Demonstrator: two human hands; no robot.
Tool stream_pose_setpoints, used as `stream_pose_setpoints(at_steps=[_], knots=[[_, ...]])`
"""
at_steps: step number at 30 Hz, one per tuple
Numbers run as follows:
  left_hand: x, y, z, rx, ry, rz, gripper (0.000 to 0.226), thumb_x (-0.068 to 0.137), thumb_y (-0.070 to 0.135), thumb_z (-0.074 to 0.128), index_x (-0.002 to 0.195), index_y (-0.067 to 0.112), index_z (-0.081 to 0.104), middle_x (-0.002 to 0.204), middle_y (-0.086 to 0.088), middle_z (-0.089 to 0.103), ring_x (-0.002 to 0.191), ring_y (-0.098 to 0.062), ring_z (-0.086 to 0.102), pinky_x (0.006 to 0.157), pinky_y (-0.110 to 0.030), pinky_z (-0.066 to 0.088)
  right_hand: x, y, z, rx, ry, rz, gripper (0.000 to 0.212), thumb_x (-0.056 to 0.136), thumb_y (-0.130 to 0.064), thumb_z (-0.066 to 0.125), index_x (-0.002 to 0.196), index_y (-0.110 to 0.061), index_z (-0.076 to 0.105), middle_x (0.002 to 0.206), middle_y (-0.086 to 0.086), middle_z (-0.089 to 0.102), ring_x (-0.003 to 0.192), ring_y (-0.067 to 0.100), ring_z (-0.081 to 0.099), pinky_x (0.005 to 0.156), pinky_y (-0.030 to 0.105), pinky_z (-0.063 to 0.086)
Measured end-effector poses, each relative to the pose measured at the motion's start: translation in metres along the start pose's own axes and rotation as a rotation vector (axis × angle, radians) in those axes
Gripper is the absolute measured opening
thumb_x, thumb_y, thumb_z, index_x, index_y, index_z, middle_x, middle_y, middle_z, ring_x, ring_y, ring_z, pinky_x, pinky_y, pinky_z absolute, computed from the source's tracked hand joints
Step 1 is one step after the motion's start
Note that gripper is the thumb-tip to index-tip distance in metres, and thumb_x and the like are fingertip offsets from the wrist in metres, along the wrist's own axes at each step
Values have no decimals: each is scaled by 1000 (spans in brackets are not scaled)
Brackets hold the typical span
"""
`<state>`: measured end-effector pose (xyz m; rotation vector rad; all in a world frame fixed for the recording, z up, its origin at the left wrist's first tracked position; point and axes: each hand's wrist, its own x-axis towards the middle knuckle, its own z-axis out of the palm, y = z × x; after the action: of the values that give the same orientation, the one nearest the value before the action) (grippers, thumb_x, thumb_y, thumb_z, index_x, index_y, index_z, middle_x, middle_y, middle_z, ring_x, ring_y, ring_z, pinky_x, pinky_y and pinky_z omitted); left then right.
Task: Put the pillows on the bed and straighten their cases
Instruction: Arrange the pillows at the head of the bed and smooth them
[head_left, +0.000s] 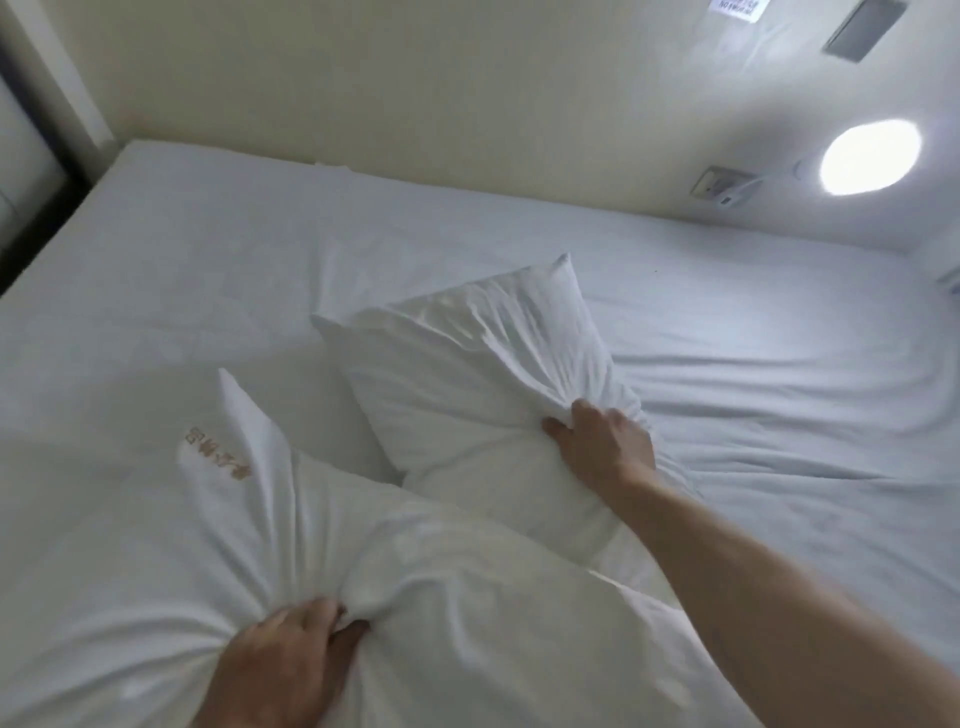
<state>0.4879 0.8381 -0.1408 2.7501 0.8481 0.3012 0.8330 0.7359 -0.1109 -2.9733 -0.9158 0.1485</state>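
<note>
Left hand (291, 644): closed, bunching the case of the near pillow (322, 545), lying on the bed (156, 270).
Right hand (602, 441): closed on the far pillow (467, 374), propped on the bed.
Handling: appeared light, soft, floppy; corners would grip best.
Surroundings: wall lamp (870, 156) and socket (722, 184) well apart; nothing obstructed.

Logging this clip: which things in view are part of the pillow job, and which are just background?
Part of the job:
far pillow, gripped by right hand
near pillow with lettered case, gripped by left hand
bed

Background:
wall lamp, lit
socket
wall panel
notice
</note>
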Motion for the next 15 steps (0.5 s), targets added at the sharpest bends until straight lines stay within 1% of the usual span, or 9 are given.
stream_pose_setpoints(at_steps=[2, 4, 5, 6, 7, 9, 10, 12, 15], knots=[[17, -8, -36, 2, 45, 48, 51, 95, 57, 18, 69, 20, 43, 48, -7, 57, 41, -25, 60, 37, -32, 46, 10, 29, -46, -35, 32, 15, 55, 81, -69, 43, 97, -18, 60, 104, 21, 68, 97, 38, 64, 70, 38, 40], [38, -13, -69, -18, 24, 52, 58, 93, 61, 19, 69, 19, 51, 61, -4, 57, 56, -29, 61, 50, -37, 48, 19, 60, -84, -73, 47, 90, 58, 77, -72, 42, 97, -19, 59, 105, 22, 67, 98, 38, 63, 74, 39, 42], [52, -12, -81, -28, -13, 58, 63, 92, 63, 18, 77, 16, 59, 72, -4, 59, 67, -31, 62, 59, -42, 48, 24, 76, -101, -97, 65, 120, 56, 77, -71, 42, 95, -20, 58, 105, 23, 67, 99, 38, 62, 77, 41, 43], [66, -5, -91, -29, -62, 65, 69, 90, 64, 18, 93, 14, 64, 87, -6, 62, 81, -33, 62, 70, -46, 47, 28, 92, -117, -123, 93, 143, 53, 77, -69, 45, 93, -20, 54, 103, 23, 66, 99, 39, 62, 79, 43, 44], [80, 7, -97, -27, -99, 73, 73, 89, 66, 16, 113, 15, 62, 106, -9, 62, 99, -34, 58, 83, -52, 45, 32, 108, -133, -159, 134, 162, 51, 79, -67, 48, 93, -18, 51, 100, 23, 66, 98, 39, 61, 80, 43, 44], [101, 35, -98, -37, -151, 80, 76, 85, 70, 7, 144, 29, 34, 143, -6, 41, 134, -30, 32, 111, -56, 21, 40, 133, -160, -274, 252, 184, 56, 80, -64, 55, 98, -12, 50, 99, 22, 65, 97, 38, 61, 82, 44, 47], [109, 50, -94, -52, -166, 91, 76, 83, 73, 2, 148, 36, 16, 153, -2, 25, 143, -26, 15, 116, -55, 7, 43, 141, -170, -338, 295, 192, 61, 80, -65, 56, 103, -8, 51, 102, 23, 64, 100, 39, 60, 86, 46, 47], [116, 78, -82, -84, -183, 118, 76, 79, 76, -4, 147, 42, -6, 160, 2, 5, 146, -22, -7, 116, -54, -7, 44, 138, -174, -390, 261, 192, 69, 82, -68, 50, 114, -8, 53, 112, 23, 60, 106, 39, 56, 91, 47, 46], [111, 104, -64, -115, -254, 144, 79, 75, 78, -8, 145, 42, -16, 160, 4, -5, 145, -19, -15, 115, -54, -12, 22, 92, -145, -244, 49, 52, 67, 85, -68, 45, 127, -15, 52, 124, 18, 56, 114, 36, 54, 92, 44, 45]])
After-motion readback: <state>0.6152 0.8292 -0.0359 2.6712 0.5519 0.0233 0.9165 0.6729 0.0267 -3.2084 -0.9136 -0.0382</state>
